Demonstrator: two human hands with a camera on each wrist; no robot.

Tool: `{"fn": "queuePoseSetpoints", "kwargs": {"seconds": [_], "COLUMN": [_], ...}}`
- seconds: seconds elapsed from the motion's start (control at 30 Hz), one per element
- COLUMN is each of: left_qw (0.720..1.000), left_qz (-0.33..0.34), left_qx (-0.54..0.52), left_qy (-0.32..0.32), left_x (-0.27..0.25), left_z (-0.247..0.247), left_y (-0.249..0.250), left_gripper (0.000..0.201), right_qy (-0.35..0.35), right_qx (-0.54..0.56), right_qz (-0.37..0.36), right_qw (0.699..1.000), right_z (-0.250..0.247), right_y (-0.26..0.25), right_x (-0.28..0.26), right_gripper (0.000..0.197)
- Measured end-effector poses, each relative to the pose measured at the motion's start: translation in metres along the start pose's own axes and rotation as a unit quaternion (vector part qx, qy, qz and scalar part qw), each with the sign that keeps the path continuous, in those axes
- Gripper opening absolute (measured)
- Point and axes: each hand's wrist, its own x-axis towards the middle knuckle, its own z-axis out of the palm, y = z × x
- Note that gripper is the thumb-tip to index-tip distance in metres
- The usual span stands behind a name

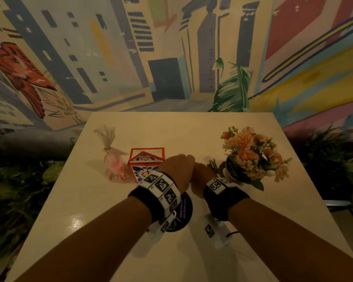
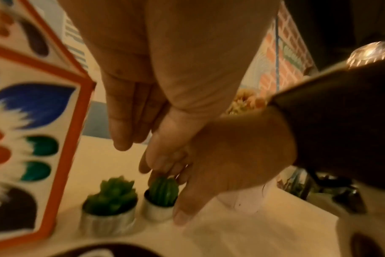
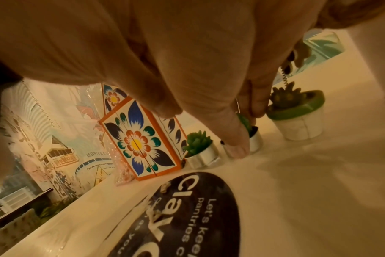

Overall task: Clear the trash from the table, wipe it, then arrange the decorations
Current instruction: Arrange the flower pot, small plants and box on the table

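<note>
Table bare of trash as far as I can see, so I judge this the arranging stage; flower pot stands at my right, painted floral box at centre-left with a cellophane favour bag touching its left side; round dark sticker nearest me. My right hand pinches the cactus candle from above, fingers curled over its top, thumb down beside the tin cup; my left hand hangs over it, fingers straight and together, holding nothing. Succulent candle sits just beside, between cactus and box; small green-rimmed pot on the other side. To do well: grip the tin, not the wax; set it level, in line with its twin, without nudging either neighbour.
</note>
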Motion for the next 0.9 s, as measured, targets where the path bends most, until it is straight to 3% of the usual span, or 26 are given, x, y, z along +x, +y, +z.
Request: {"fn": "queuePoseSetpoints", "kwargs": {"seconds": [0.2, 0.33, 0.9], "left_qw": [0.997, 0.996, 0.995], "left_qz": [-0.066, -0.08, -0.092], "left_qx": [-0.022, -0.016, 0.01], "left_qy": [-0.026, -0.039, -0.04], "left_x": [0.009, 0.01, 0.012], "left_z": [0.032, 0.044, 0.054], "left_y": [-0.008, -0.01, -0.009], "left_gripper": [0.048, 0.042, 0.044], "right_qy": [0.047, 0.034, 0.04], "right_qx": [0.073, 0.08, 0.064], "right_qz": [-0.014, -0.023, -0.032], "right_qw": [0.996, 0.996, 0.997], "right_z": [-0.004, -0.007, -0.003], "right_y": [0.002, -0.001, -0.006], "right_x": [-0.005, -0.006, -0.005], "right_gripper": [0.058, 0.073, 0.063]}}
